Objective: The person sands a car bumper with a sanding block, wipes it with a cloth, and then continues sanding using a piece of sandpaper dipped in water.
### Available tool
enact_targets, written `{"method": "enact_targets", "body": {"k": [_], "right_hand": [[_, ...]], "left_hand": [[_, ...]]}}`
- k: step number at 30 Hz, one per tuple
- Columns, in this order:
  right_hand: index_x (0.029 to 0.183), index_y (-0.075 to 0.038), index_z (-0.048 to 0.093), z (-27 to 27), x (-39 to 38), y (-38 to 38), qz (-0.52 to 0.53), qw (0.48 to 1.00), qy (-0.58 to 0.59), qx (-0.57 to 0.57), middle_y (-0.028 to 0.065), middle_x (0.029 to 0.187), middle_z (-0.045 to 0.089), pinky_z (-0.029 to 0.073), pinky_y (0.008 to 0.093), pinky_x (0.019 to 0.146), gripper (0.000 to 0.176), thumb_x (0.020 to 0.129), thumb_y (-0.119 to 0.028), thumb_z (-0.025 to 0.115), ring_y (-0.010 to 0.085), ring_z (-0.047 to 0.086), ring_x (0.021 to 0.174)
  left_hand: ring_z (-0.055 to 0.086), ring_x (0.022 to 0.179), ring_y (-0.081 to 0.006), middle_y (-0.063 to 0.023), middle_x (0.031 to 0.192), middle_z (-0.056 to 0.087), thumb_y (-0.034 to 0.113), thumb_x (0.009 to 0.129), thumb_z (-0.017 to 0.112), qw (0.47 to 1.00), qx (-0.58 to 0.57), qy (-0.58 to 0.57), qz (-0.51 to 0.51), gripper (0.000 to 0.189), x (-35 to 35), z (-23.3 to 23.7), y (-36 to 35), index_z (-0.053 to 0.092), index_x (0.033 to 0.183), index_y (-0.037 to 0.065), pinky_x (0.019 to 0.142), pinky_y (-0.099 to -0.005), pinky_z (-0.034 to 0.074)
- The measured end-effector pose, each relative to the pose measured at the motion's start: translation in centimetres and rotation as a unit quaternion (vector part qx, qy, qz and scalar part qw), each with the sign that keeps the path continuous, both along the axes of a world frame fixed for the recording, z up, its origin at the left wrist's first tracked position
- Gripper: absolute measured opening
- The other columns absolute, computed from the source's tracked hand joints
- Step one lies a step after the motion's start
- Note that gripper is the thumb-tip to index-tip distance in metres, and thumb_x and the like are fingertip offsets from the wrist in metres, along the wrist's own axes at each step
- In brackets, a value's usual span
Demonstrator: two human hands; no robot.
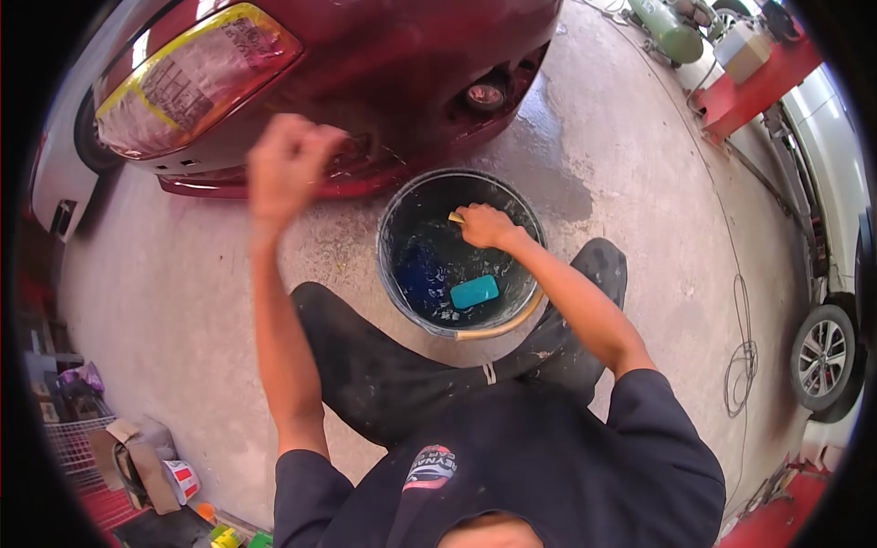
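Note:
My right hand reaches into a round black bucket, fingers closed on a small yellow piece whose edge pokes out at the fingertips. Below that hand, a turquoise block floats in the bucket's dark water among bits of foam. My left hand is raised in front of the dark red car bumper, smeared by motion, its fingers looking curled. Newspaper and yellow tape cover the headlight above it.
The bucket stands on concrete between my knees, close to the bumper. A wet patch darkens the floor to its right. Further right lie a coiled cable and a car wheel. A green compressor tank is behind; a cardboard box stands front left.

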State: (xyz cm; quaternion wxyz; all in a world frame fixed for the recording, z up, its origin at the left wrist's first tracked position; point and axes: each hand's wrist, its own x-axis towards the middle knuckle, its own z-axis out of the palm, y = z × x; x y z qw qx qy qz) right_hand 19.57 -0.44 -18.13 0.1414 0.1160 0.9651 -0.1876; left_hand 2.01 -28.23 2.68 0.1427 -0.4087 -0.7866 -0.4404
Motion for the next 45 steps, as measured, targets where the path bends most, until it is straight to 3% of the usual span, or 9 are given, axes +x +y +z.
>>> {"method": "enact_targets", "body": {"k": [2, 3, 5, 6, 8, 9, 11, 20, 45], "right_hand": [[0.133, -0.006, 0.065, -1.2, 2.1, 1.0, 0.01, 1.0, 0.01, -0.015, 0.0244, 0.127, 0.068, 0.054, 0.0568, 0.102, 0.04, 0.097, -0.02, 0.053, 0.0445, 0.066, 0.122], [0.133, -0.008, 0.065, -1.6, 2.9, 1.4, 0.019, 0.999, 0.016, -0.021, 0.0239, 0.126, 0.068, 0.054, 0.0573, 0.101, 0.039, 0.098, -0.02, 0.053, 0.0446, 0.065, 0.121], [0.13, -0.006, 0.065, -1.0, 4.0, 1.4, 0.042, 0.998, -0.006, -0.038, 0.0228, 0.125, 0.068, 0.054, 0.0564, 0.101, 0.036, 0.098, -0.017, 0.053, 0.0434, 0.065, 0.122], [0.129, -0.005, 0.066, -0.6, 4.6, 1.3, 0.051, 0.997, -0.001, -0.049, 0.0226, 0.125, 0.068, 0.054, 0.0564, 0.101, 0.035, 0.098, -0.016, 0.054, 0.0431, 0.065, 0.122], [0.124, -0.005, 0.067, 0.1, 5.8, 1.1, 0.064, 0.994, 0.063, -0.061, 0.0208, 0.122, 0.07, 0.055, 0.0561, 0.098, 0.031, 0.095, -0.013, 0.058, 0.0427, 0.066, 0.119], [0.123, -0.005, 0.067, 0.9, 5.9, 1.3, 0.077, 0.993, 0.074, -0.042, 0.0205, 0.12, 0.071, 0.055, 0.0557, 0.097, 0.031, 0.094, -0.014, 0.059, 0.0425, 0.067, 0.116], [0.121, -0.006, 0.069, 2.0, 6.8, 1.3, 0.083, 0.993, 0.078, -0.016, 0.0198, 0.118, 0.073, 0.057, 0.055, 0.094, 0.032, 0.092, -0.015, 0.06, 0.042, 0.07, 0.111], [0.125, -0.006, 0.067, 3.6, 9.6, 0.6, 0.043, 0.985, 0.168, -0.015, 0.015, 0.117, 0.07, 0.055, 0.0505, 0.099, 0.033, 0.092, -0.013, 0.061, 0.0374, 0.066, 0.117], [0.126, -0.007, 0.067, 2.9, 9.4, 0.5, -0.035, 0.962, 0.272, -0.009, 0.0144, 0.115, 0.074, 0.058, 0.05, 0.092, 0.036, 0.091, -0.016, 0.066, 0.0379, 0.07, 0.11]], "left_hand": [[0.07, 0.082, -0.0206, -0.0076, 0.087, 0.073, 0.027, 0.116, 0.047, 0.942, 0.253, -0.216, -0.048, 0.037, -1.7, 2.6, -8.0, 0.066, 0.098, 0.002, 0.085, -0.0368, 0.059], [0.072, 0.09, -0.0259, -0.0113, 0.089, 0.073, 0.027, 0.117, 0.039, 0.835, 0.324, -0.309, -0.32, 0.041, -3.8, 2.8, -13.6, 0.067, 0.104, 0.0, 0.095, -0.0452, 0.057], [0.072, 0.104, -0.0278, -0.0153, 0.109, 0.077, 0.031, 0.113, 0.052, 0.893, 0.224, -0.298, -0.254, 0.036, -4.8, 0.7, -19.9, 0.071, 0.113, 0.0, 0.106, -0.0497, 0.053], [0.071, 0.113, -0.0275, -0.0145, 0.115, 0.077, 0.034, 0.109, 0.061, 0.977, -0.111, -0.18, 0.001, 0.035, -3.6, -0.1, -21.1, 0.072, 0.121, 0.003, 0.112, -0.0508, 0.047], [0.065, 0.131, -0.0226, -0.0131, 0.144, 0.069, 0.036, 0.094, 0.08, 0.758, -0.532, 0.042, 0.375, 0.054, 0.3, 2.1, -21.8, 0.07, 0.139, 0.007, 0.121, -0.0469, 0.039], [0.065, 0.13, -0.0269, -0.0106, 0.148, 0.066, 0.029, 0.098, 0.071, 0.927, -0.226, -0.007, 0.299, 0.048, -2.5, 2.3, -26.3, 0.07, 0.142, 0.009, 0.122, -0.0465, 0.039], [0.065, 0.128, -0.0306, -0.0154, 0.146, 0.066, 0.023, 0.099, 0.058, 0.974, 0.192, -0.071, 0.093, 0.046, 3.9, 9.7, -25.2, 0.069, 0.141, 0.006, 0.116, -0.0471, 0.047], [0.065, 0.127, -0.0307, -0.0156, 0.145, 0.066, 0.022, 0.099, 0.058, 0.899, -0.123, 0.068, -0.415, 0.045, 19.2, 10.3, -7.5, 0.069, 0.139, 0.005, 0.115, -0.0468, 0.047], [0.066, 0.124, -0.0307, -0.0163, 0.141, 0.067, 0.021, 0.1, 0.056, 0.862, -0.187, 0.052, -0.468, 0.042, 20.2, 10.1, -2.2, 0.07, 0.136, 0.003, 0.113, -0.0459, 0.048]]}}
